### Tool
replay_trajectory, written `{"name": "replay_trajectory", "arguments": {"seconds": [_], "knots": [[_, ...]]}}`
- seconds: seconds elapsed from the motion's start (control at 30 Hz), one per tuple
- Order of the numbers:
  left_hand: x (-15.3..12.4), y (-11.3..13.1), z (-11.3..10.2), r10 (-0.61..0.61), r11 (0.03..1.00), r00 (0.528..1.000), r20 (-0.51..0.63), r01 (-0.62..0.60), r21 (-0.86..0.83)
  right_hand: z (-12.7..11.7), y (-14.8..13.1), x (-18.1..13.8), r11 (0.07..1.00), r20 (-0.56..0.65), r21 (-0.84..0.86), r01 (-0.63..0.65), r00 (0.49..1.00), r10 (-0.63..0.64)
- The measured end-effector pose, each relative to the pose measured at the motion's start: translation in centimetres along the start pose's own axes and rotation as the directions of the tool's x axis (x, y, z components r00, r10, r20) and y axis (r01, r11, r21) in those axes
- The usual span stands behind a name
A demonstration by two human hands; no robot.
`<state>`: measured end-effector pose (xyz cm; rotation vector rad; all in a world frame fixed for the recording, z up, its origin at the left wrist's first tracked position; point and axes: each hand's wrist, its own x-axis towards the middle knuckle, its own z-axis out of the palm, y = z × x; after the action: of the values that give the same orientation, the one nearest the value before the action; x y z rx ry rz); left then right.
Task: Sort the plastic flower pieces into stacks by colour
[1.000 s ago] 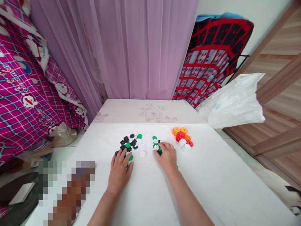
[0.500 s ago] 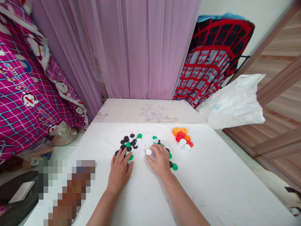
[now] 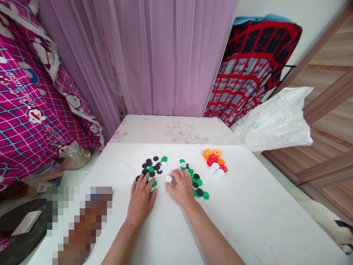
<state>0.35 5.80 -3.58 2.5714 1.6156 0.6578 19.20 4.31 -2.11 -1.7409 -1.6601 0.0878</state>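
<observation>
My left hand (image 3: 141, 198) lies palm down with fingers spread, its fingertips over black and green snowflake discs (image 3: 150, 169) on the left. My right hand (image 3: 180, 188) is curled, thumb and forefinger closed at the edge of a white snowflake disc (image 3: 168, 179). Just behind it is a heap of white snowflake discs (image 3: 171, 161). To the right of this hand lie more green and black snowflake discs (image 3: 197, 180). Parts of the discs under both hands are hidden.
Orange, red and white discs (image 3: 212, 159) sit in stacks on the right of the white-covered table (image 3: 248, 206). A white plastic bag (image 3: 278, 121) stands by the right edge. A purple curtain (image 3: 173, 59) hangs behind. A blurred-out patch (image 3: 82, 221) covers the left side.
My right hand has moved left with a white disc, to where another white disc lay; only one shows there now. Green and black discs on the right are uncovered. My left hand stays put.
</observation>
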Motion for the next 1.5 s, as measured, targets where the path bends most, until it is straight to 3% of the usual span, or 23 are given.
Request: {"name": "replay_trajectory", "arguments": {"seconds": [0.27,0.43,0.6,0.7,0.83,1.03,1.13,1.5], "knots": [[0.0,0.1,-0.1,-0.004,1.0,1.0,-0.007,0.004,-0.013,-0.4,0.0,-0.1,0.999,-0.001,-0.029,0.028,1.0,-0.028],[0.0,0.0,0.0,-0.006,1.0,1.0,0.004,0.006,-0.011,-2.0,3.3,-0.7,0.996,-0.083,-0.084,-0.007,0.997,0.0],[0.0,-0.1,0.1,-0.01,1.0,1.0,0.008,0.01,-0.012,-3.5,5.8,-1.0,0.963,-0.123,-0.258,-0.074,0.991,0.044],[0.0,0.0,0.0,-0.012,1.0,1.0,0.019,0.012,-0.002,-3.5,5.5,-1.0,0.946,-0.073,-0.32,-0.053,0.997,0.031],[0.0,0.1,-0.1,-0.015,1.0,1.0,0.018,0.015,-0.004,-3.2,4.4,-1.3,0.96,-0.027,-0.282,-0.004,1.0,-0.004],[0.0,0.0,-0.1,-0.014,1.0,1.0,0.012,0.014,-0.014,-3.4,4.9,-1.7,0.993,-0.099,-0.117,-0.027,0.995,0.015],[0.0,0.0,-0.1,-0.017,1.0,1.0,0.014,0.017,-0.013,-3.5,5.5,-1.3,0.984,-0.129,-0.157,-0.082,0.99,0.061],[0.0,-0.1,0.0,-0.016,1.0,1.0,0.01,0.016,-0.018,-2.9,5.3,-0.3,0.949,-0.037,-0.282,-0.141,0.99,0.136]]}}
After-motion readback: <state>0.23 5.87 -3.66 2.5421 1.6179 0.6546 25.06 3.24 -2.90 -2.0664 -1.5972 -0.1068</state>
